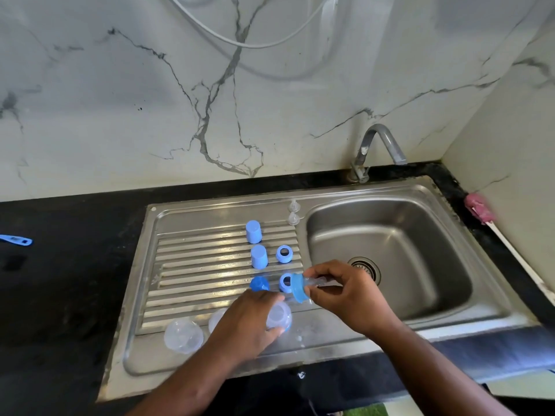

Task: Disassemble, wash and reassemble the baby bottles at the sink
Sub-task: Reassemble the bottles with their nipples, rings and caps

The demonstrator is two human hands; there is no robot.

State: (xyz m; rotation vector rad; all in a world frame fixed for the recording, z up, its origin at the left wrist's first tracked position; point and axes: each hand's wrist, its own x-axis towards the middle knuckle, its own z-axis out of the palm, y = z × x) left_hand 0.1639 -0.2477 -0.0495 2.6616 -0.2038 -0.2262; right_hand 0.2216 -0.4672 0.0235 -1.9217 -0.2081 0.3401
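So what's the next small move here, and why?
Probably set the dome in the left hand down by the two other domes on the drainboard. The right hand holds a bottle with its blue ring on, and twisting that off likely needs a free left hand.

Nothing here reads clearly. The blue tool point(16, 240), far left on the black surface point(60, 295), bears dark marks too blurred to make out.

The left hand point(249, 319) hides most of a clear plastic dome point(216, 318); the left edge crops a flat blue tool point(18, 240)
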